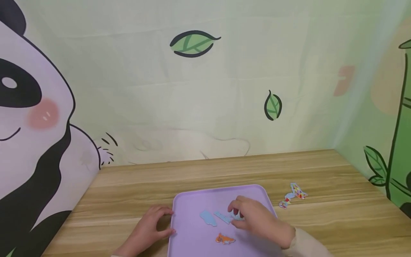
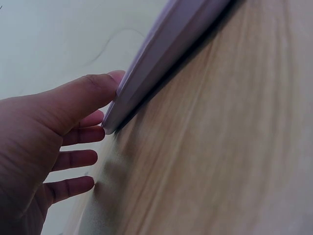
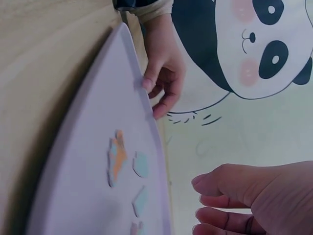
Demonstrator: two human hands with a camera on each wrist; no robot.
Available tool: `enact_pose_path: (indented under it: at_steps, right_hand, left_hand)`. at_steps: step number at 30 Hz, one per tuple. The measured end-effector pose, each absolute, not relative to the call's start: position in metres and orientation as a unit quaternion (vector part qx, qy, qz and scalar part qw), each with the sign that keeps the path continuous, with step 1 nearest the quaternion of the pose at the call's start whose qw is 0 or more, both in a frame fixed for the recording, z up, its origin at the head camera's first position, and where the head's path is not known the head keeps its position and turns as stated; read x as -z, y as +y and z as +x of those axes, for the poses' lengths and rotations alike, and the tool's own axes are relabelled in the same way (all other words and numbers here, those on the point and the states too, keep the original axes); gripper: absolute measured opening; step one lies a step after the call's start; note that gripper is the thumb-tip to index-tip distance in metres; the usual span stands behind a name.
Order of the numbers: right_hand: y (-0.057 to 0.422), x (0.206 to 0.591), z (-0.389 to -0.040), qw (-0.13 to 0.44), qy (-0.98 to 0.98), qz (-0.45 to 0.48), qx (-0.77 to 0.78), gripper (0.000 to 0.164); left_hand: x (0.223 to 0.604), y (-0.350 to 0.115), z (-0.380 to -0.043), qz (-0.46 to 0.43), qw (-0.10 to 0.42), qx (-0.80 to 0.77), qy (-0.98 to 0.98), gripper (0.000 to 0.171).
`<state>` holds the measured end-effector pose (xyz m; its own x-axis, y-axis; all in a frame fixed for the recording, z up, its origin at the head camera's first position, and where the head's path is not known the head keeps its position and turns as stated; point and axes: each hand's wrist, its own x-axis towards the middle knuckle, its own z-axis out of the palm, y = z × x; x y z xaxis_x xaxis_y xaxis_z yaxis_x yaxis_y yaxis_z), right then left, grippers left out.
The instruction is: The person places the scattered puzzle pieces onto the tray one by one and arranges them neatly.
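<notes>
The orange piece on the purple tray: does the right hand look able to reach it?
Probably yes: the orange piece lies uncovered on the purple tray, close to the right hand, and nothing visible stands between them.

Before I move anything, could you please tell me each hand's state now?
Left hand: open, touching the tray at its edge.
Right hand: open above the tray, nothing visibly held.

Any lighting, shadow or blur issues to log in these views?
Head: even light, a pale streak on the green printed backdrop, upper right; left wrist: dim, soft shadows beside the bare left hand on the brown wooden tabletop; right wrist: soft focus, dark shadow along the lilac rectangular tray.
</notes>
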<state>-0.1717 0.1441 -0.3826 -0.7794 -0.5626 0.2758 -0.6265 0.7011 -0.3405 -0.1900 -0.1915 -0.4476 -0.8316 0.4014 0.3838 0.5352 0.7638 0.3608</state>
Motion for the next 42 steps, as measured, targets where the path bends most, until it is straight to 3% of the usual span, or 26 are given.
enact_pose_path:
  at_steps: [7,23,42]
  right_hand:
    - [0.153,0.375,-0.177,0.105,-0.917,0.327,-0.203,0.021]
    - [0.178,0.358,-0.190,0.071,-0.926,0.299,-0.218,0.021]
    - [0.246,0.365,-0.216,0.082,-0.946,0.217,-0.226,0.022]
  left_hand:
    - [0.446,-0.192,-0.189,-0.250,0.142,0.229,-0.930,0.044]
    - [0.444,-0.192,-0.188,-0.248,0.129,0.232,-0.932,0.044]
    - [0.446,-0.192,-0.188,-0.253,0.139,0.235,-0.928,0.044]
